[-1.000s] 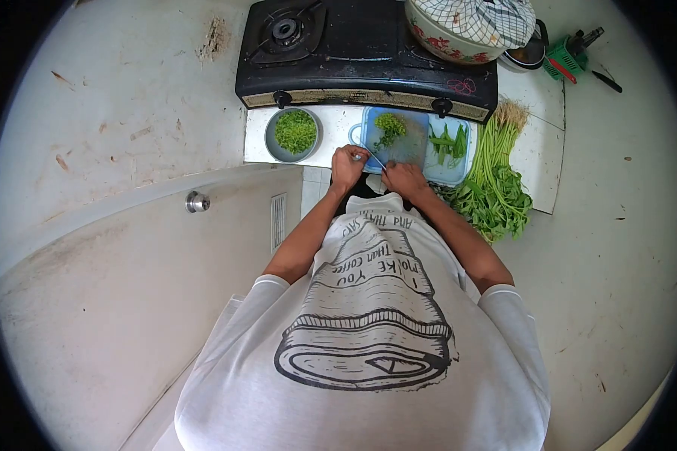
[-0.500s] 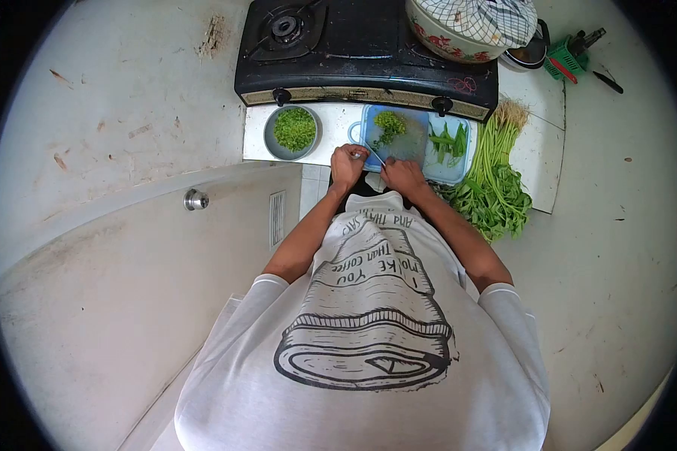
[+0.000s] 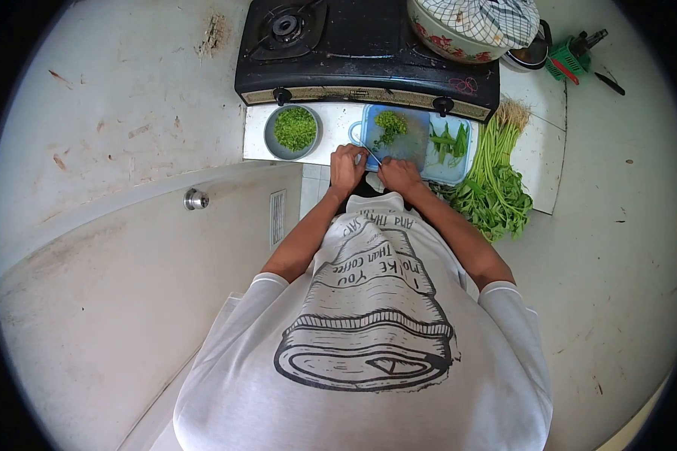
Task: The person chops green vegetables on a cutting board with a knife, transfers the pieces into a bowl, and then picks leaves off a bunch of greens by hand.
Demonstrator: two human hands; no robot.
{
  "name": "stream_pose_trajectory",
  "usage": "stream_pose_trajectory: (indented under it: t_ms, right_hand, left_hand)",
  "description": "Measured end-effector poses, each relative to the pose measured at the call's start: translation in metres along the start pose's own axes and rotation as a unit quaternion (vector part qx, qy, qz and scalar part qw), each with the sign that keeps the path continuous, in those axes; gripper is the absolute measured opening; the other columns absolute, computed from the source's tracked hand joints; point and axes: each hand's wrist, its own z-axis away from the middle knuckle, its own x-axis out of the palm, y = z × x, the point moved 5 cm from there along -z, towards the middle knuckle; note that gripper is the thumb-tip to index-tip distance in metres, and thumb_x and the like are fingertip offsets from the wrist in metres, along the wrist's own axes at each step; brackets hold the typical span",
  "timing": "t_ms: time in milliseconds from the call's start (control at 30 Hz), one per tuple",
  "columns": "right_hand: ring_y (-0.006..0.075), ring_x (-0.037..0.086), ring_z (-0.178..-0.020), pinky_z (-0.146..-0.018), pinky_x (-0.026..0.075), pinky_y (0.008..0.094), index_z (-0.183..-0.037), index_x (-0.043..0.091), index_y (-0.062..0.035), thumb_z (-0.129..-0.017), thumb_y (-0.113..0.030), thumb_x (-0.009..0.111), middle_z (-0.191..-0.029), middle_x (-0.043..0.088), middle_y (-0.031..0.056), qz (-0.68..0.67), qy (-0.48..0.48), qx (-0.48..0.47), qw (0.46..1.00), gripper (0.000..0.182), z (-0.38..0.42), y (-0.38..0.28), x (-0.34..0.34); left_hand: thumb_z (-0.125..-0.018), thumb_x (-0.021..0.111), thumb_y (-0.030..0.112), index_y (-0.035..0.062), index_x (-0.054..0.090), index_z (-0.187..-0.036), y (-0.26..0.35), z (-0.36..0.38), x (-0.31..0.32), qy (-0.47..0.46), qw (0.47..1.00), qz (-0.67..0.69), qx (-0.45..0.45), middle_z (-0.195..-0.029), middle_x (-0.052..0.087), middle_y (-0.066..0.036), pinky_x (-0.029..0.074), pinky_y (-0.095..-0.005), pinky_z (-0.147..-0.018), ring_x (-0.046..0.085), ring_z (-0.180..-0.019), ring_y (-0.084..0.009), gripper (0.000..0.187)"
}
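Observation:
My right hand (image 3: 400, 176) is closed around a small knife (image 3: 372, 155), whose thin blade points up and left towards my other hand. My left hand (image 3: 347, 167) has its fingers pinched together beside the blade, at the near left edge of a blue cutting board (image 3: 415, 150). What those fingers hold is too small to make out. Chopped greens (image 3: 390, 128) lie in a pile on the board, beyond both hands. Several cut green leaves (image 3: 449, 143) rest on the light-blue right part.
A grey bowl (image 3: 268, 137) of finely chopped greens stands left of the board. To the right lies a bundle of leafy stalks (image 3: 496, 177) with roots. Behind is a black gas stove (image 3: 361, 68) bearing a cloth-covered pot (image 3: 447, 43). A green basket (image 3: 563, 60) and another knife (image 3: 609, 83) are far right.
My right hand and the knife have shifted slightly left and down. My left hand has turned a little beside the blade. The piles of greens look the same.

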Motion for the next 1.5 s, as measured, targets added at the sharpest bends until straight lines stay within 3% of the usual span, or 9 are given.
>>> stream_pose_trajectory:
  t_ms: [267,500,600,700,900,1333,1500]
  right_hand:
    - [0.0422,0.074,-0.072,-0.070,0.060,0.0516,-0.092,0.065,0.0028,-0.097,-0.028,0.053,-0.078,0.073,0.0263,-0.024,0.030,-0.008,0.999,0.034,0.009,0.006,0.002]
    - [0.0459,0.073,-0.074,-0.072,0.058,0.0546,-0.093,0.065,0.0050,-0.098,-0.028,0.052,-0.077,0.071,0.0284,-0.053,-0.001,0.014,0.998,0.036,0.011,0.004,-0.006]
    - [0.0460,0.073,-0.075,-0.072,0.058,0.0554,-0.094,0.064,0.0058,-0.097,-0.026,0.052,-0.077,0.071,0.0291,-0.049,-0.015,0.007,0.999,0.034,0.010,0.003,-0.005]
    - [0.0394,0.076,-0.075,-0.069,0.061,0.0502,-0.091,0.067,0.0030,-0.096,-0.026,0.056,-0.081,0.074,0.0250,-0.009,0.001,0.003,1.000,0.031,0.009,0.002,-0.002]
    - [0.0383,0.076,-0.074,-0.069,0.061,0.0500,-0.089,0.067,0.0019,-0.094,-0.025,0.057,-0.078,0.074,0.0236,-0.001,0.031,-0.015,0.999,0.029,0.001,-0.001,0.002]
    - [0.0407,0.075,-0.078,-0.074,0.060,0.0523,-0.094,0.069,0.0029,-0.097,-0.029,0.056,-0.084,0.074,0.0255,-0.024,-0.004,0.017,1.000,0.034,0.007,0.001,-0.009]
    - [0.0407,0.075,-0.074,-0.071,0.060,0.0523,-0.093,0.068,0.0029,-0.096,-0.030,0.055,-0.081,0.074,0.0255,-0.032,0.010,0.014,0.999,0.035,0.009,0.001,-0.005]
  left_hand:
    - [-0.086,0.073,0.017,0.0072,0.081,-0.091,-0.011,0.001,0.008,-0.009,0.997,0.028,-0.067,-0.093,0.076,-0.012,0.054,-0.0409,-0.081,0.067,-0.082,-0.0288,0.014]
    - [-0.081,0.076,0.010,0.0059,0.080,-0.091,-0.014,0.002,0.010,0.002,0.995,0.063,-0.076,-0.091,0.075,-0.012,0.055,-0.0381,-0.079,0.069,-0.081,-0.0265,0.011]
    - [-0.080,0.077,0.009,0.0054,0.080,-0.091,-0.015,0.003,0.012,0.000,0.995,0.055,-0.086,-0.091,0.075,-0.012,0.055,-0.0377,-0.079,0.069,-0.082,-0.0261,0.012]
    - [-0.081,0.078,0.010,0.0052,0.080,-0.091,-0.016,0.002,0.011,-0.003,0.994,0.054,-0.092,-0.091,0.075,-0.012,0.056,-0.0381,-0.079,0.069,-0.082,-0.0264,0.012]
    - [-0.083,0.077,0.012,0.0053,0.080,-0.092,-0.018,0.001,0.012,-0.008,0.992,0.074,-0.099,-0.092,0.075,-0.013,0.056,-0.0387,-0.081,0.070,-0.084,-0.0274,0.012]
    - [-0.086,0.074,0.013,0.0059,0.079,-0.091,-0.012,-0.003,0.005,-0.008,0.999,0.047,-0.020,-0.092,0.075,-0.013,0.054,-0.0402,-0.080,0.067,-0.084,-0.0294,0.010]
    - [-0.085,0.075,0.014,0.0047,0.079,-0.091,-0.012,-0.001,0.008,-0.011,0.997,0.046,-0.062,-0.091,0.074,-0.014,0.054,-0.0401,-0.080,0.068,-0.084,-0.0289,0.012]
